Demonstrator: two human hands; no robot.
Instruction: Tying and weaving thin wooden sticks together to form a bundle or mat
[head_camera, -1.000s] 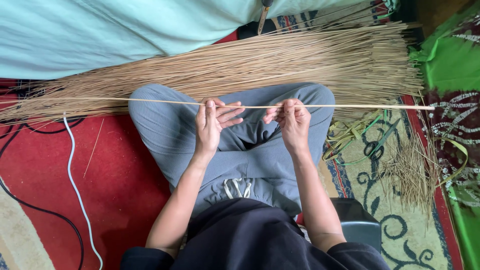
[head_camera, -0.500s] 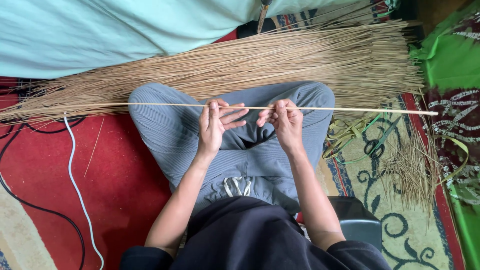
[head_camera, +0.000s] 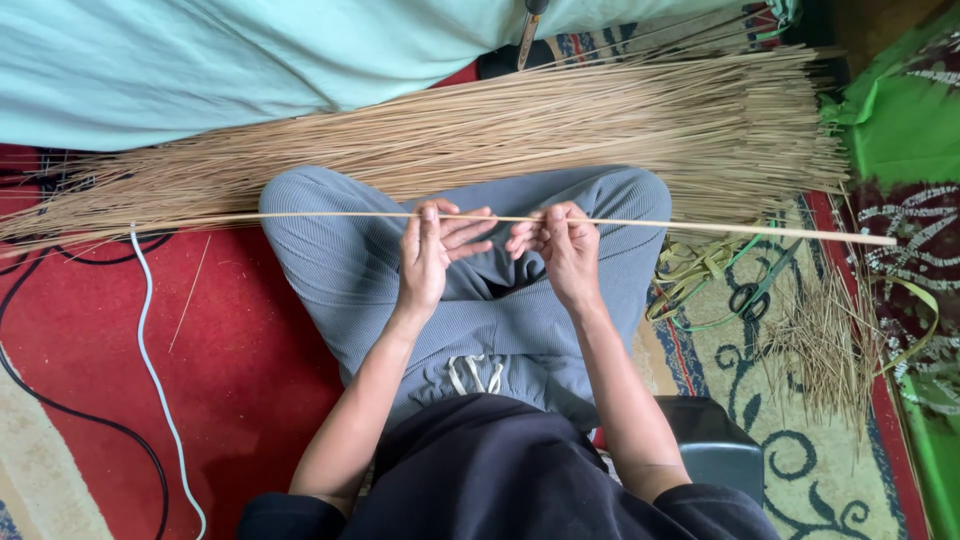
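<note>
- Hands meet over the lap of a person sitting cross-legged in grey trousers.
- Left hand has its fingers spread loosely, and a long thin stick lies across them near the tips; whether the thumb pinches it I cannot tell.
- Right hand is curled closed around the same stick, knuckles up, just beside the left fingertips.
- From the fingers the stick runs level both ways, far out past the left knee and farther still past the right knee, over the patterned rug.
- Beyond the fingertips, away from the body, lies a thick bundle of similar pale sticks, with a pale green cloth behind it.
- Out past the right hand sit scissors among green leaf strips and a small heap of dry trimmings.
- Out past the left hand, a white cable crosses the red carpet.
</note>
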